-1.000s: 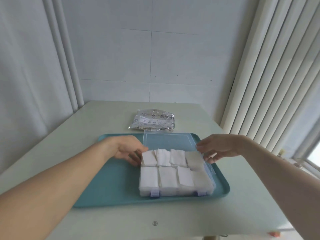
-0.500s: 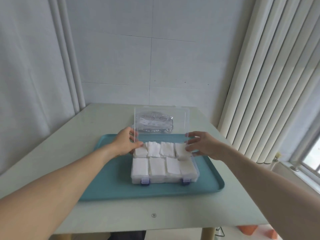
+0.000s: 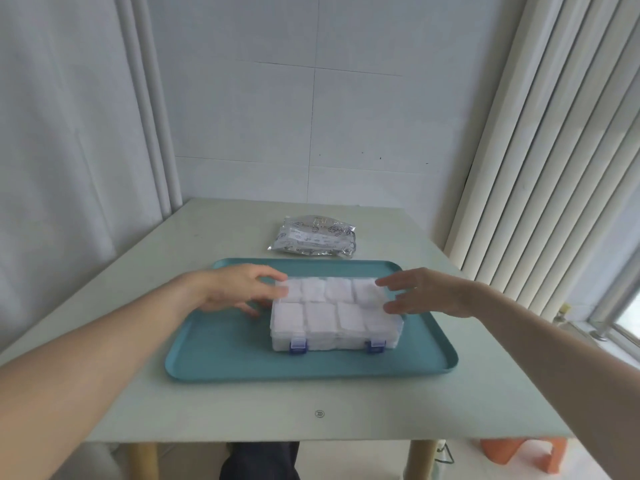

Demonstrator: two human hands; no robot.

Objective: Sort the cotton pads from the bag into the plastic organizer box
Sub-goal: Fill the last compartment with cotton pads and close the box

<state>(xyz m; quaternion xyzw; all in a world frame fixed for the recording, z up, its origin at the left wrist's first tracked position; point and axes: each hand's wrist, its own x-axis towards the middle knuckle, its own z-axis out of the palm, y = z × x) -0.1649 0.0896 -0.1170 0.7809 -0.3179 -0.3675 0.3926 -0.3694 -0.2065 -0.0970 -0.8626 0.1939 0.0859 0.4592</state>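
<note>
A: How does the plastic organizer box [image 3: 336,315] look?

B: Clear and rectangular, lid down flat, eight compartments in two rows of four, each packed with white cotton pads [image 3: 320,317]. Two blue latches [image 3: 298,345] sit on the near wall. It stands a little right of centre on a teal tray [image 3: 221,348], which lies on a pale table [image 3: 381,410].

A: And the hands?

B: The left hand [image 3: 239,289] rests at the box's left far corner, fingers spread, thumb touching the lid's edge. The right hand [image 3: 422,292] is open too, fingertips on the lid's right end. Neither grips anything.

A: Anything hard to make out?

B: Whether the latches are snapped closed, I can't tell. The lid blurs the pads beneath.

A: Any writing?

B: The silvery bag [image 3: 313,237] lies flat on the table just beyond the tray, with a white label and dark leaf-like prints, but the text is too small to read. A small round mark [image 3: 319,414] near the table's front edge is also illegible.
</note>
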